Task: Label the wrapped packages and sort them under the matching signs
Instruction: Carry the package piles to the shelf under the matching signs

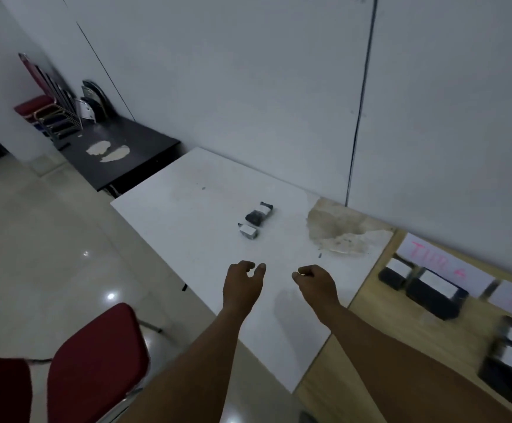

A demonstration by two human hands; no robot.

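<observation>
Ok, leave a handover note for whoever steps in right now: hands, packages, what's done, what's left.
Left hand and right hand: both hold nothing, fingers loosely curled, above the white table.
Two small wrapped packages lie mid-table, white labels visible.
Done: several labelled black packages sit under the pink-lettered signs on the wooden table at right.
Left: sort those two under their matching signs; sign text is too blurred to read.
</observation>
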